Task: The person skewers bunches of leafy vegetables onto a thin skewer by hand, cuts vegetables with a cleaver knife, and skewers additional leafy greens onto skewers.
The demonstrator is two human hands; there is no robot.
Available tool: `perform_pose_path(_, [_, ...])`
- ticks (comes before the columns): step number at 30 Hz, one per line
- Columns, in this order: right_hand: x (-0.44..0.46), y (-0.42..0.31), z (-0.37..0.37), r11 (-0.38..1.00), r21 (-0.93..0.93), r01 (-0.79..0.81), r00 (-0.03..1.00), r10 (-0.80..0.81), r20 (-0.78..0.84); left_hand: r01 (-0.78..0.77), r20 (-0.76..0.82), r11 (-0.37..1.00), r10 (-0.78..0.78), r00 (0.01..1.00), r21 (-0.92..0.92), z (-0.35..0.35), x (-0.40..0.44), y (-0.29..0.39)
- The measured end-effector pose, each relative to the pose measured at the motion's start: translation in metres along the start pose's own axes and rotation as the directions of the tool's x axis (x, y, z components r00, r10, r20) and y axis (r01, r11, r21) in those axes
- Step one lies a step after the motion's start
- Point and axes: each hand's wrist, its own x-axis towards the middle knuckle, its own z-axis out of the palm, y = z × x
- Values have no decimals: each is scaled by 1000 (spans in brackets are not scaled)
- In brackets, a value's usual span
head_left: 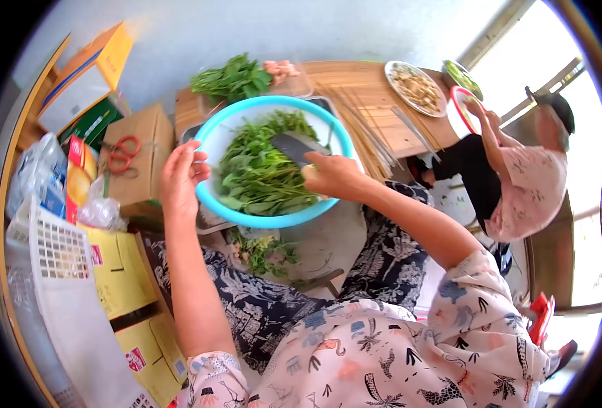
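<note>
A turquoise-rimmed basin [341,146] holds a heap of leafy greens [256,170]. My right hand [331,175] is closed on the handle of a knife [294,145], whose broad dark blade lies over the greens at the basin's right side. At the basin's left rim is my left hand [184,170], raised, its fingers partly curled and apart, holding nothing. Whether it touches the rim is unclear. More greens [263,253] lie on the floor below the basin.
Behind the basin, a wooden table [355,78] bears skewers [365,129], a plate of food [415,88] and a tray of greens [236,78]. Red scissors [123,155] lie on a carton [138,180] at left. Another person [528,183] sits at right beside a red-rimmed bowl [458,102].
</note>
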Motion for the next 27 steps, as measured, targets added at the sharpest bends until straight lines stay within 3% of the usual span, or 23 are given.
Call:
perform_pose_path(2, [10, 12, 9, 997, 74, 14, 997, -8, -79, 18, -2, 999, -18, 1000, 49, 4, -2, -2])
perform_pose_path(4, [-8, -3, -38, 896, 416, -157, 986, 115, 124, 15, 9, 997, -15, 1000, 79, 4, -3, -6])
perform_pose_path(6, [-28, 7, -65, 703, 677, -216, 972, 88, 218, 22, -4, 993, -21, 1000, 113, 5, -5, -8])
perform_pose_path(8, [-50, 27, -77, 515, 838, -184, 981, 47, 186, 19, 28, 988, -24, 999, 153, 3, -3, -10])
perform_pose_path(11, [-87, 47, -103, 440, 893, -91, 996, 64, 69, 27, 25, 985, -32, 999, 173, 9, -3, -9])
perform_pose_path(16, [-88, 130, -94, 513, 858, -18, 965, 234, -119, 6, 2, 970, -7, 1000, 243, 23, -2, -12])
perform_pose_path(18, [-70, 193, -69, 799, 601, -26, 936, 231, -267, 8, -1, 964, -8, 1000, 267, 28, 0, -14])
perform_pose_path(21, [-45, 270, -31, 891, 441, -107, 879, 292, -377, -4, -24, 944, 12, 1000, 329, 30, 2, -19])
perform_pose_path(27, [-10, 353, 13, 904, 397, -157, 801, 352, -485, -20, -54, 902, 47, 997, 431, 34, 8, -27])
